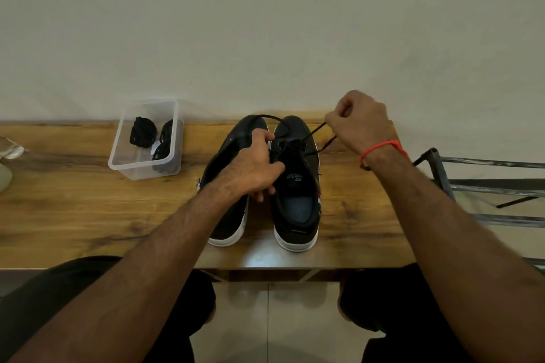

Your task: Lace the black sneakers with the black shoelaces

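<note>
Two black sneakers stand side by side on the bench (88, 215), and the right sneaker (296, 186) is being laced.

Seen from the head, the right hand (361, 124) has its grip pinched on the black shoelace (309, 134) and holds it up and out, past the toe. The left hand (256, 166) has its grip curled over the lace holes, touching the left sneaker (227, 215). A good pull would be slow and even, so both lace ends match. Spare laces (143, 131) sit in the clear box (124, 162).

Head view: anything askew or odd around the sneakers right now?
Nothing stands out. Both sneakers stand side by side on the wooden table; the right hand pulls a lace taut, and spare laces sit in the clear container.
</note>
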Demonstrator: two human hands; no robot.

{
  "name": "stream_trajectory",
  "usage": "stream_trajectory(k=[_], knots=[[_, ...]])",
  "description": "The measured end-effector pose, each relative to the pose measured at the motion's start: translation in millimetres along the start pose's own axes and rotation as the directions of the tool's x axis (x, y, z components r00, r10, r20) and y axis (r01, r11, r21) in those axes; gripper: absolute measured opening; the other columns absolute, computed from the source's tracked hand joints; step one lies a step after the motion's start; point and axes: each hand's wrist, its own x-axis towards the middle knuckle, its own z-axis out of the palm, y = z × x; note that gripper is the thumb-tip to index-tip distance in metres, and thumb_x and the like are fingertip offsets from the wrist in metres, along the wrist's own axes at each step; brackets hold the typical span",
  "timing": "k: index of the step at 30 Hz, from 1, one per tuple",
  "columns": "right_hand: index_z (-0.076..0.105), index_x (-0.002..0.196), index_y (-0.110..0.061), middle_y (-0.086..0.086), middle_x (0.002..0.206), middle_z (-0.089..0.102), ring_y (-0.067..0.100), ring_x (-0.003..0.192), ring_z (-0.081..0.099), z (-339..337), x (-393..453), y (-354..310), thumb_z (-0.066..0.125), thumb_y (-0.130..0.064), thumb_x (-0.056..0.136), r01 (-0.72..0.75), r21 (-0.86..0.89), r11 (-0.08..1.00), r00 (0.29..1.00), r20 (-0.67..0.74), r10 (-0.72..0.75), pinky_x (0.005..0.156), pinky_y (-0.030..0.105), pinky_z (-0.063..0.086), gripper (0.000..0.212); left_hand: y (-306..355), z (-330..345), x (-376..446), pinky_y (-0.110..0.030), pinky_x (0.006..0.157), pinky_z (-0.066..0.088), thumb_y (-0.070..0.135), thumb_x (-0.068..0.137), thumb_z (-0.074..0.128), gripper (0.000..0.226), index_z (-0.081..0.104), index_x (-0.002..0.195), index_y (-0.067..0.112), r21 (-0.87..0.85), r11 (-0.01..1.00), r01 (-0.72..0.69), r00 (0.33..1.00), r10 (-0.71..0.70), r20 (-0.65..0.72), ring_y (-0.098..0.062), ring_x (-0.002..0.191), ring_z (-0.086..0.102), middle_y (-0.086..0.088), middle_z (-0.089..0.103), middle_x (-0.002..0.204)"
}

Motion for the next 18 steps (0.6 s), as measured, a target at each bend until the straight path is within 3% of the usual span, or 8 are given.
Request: stream_trajectory(k=[3,6,9,12,15,18], knots=[[0.058,0.092,-0.021,-0.002,0.092,0.061,0.016,0.084,0.060,-12,8,16,0.065,-0.022,0.089,-0.112,-0.078,0.991,0.994,-0.002,0.112,0.082,0.035,0.055,0.008,0,0,1,-0.023,0.043,0.049,0.012,0.100,0.060,0.064,0.020,0.148,0.025,-0.004,1.000,0.003,1.000,-0.003,0.001,-0.015,0.053,0.064,-0.009,0.070,0.095],[0.057,0.104,-0.023,0.001,0.106,0.062,0.023,0.105,0.058,-9,7,18,0.064,-0.015,0.089,0.028,-0.131,0.991,0.996,0.090,-0.016,0.095,0.041,0.052,0.019,0,0,1,-0.022,0.042,0.048,0.012,0.100,0.060,0.064,0.019,0.148,0.025,-0.004,1.000,0.006,1.000,-0.006,0.003,-0.013,0.051,0.063,-0.009,0.069,0.096],[0.061,0.104,-0.028,-0.003,0.108,0.063,0.017,0.106,0.056,5,-1,1,0.065,-0.018,0.090,0.295,-0.086,0.952,0.920,0.293,-0.259,0.096,0.038,0.050,0.017,0,0,0,-0.021,0.042,0.048,0.014,0.100,0.060,0.065,0.019,0.149,0.024,0.002,1.000,0.001,1.000,-0.001,0.000,-0.012,0.049,0.063,-0.008,0.069,0.096],[0.065,0.104,-0.031,-0.002,0.113,0.061,0.021,0.110,0.053,28,-14,-5,0.069,-0.040,0.089,0.438,-0.249,0.864,0.831,0.479,-0.283,0.098,0.044,0.047,0.018,1,-2,-2,-0.020,0.040,0.046,0.015,0.102,0.058,0.063,0.018,0.150,0.023,-0.003,1.000,-0.003,1.000,0.003,0.005,-0.010,0.041,0.061,-0.010,0.070,0.093],[0.065,0.105,-0.031,0.001,0.121,0.055,0.026,0.117,0.049,42,-25,-3,0.064,-0.046,0.092,0.437,-0.357,0.826,0.841,0.488,-0.234,0.101,0.048,0.045,0.020,1,-2,-2,-0.024,0.042,0.049,0.016,0.101,0.058,0.063,0.019,0.149,0.024,-0.010,1.000,-0.004,1.000,0.004,0.014,-0.014,0.045,0.063,-0.010,0.072,0.088],[0.058,0.087,-0.031,-0.001,0.109,0.057,0.022,0.107,0.053,37,-24,-7,0.065,-0.038,0.091,0.400,-0.314,0.861,0.867,0.435,-0.245,0.092,0.043,0.050,0.010,1,-2,-3,-0.021,0.040,0.047,0.015,0.102,0.058,0.063,0.018,0.150,0.024,-0.012,1.000,-0.003,1.000,0.003,0.019,-0.010,0.040,0.060,-0.011,0.072,0.086]])
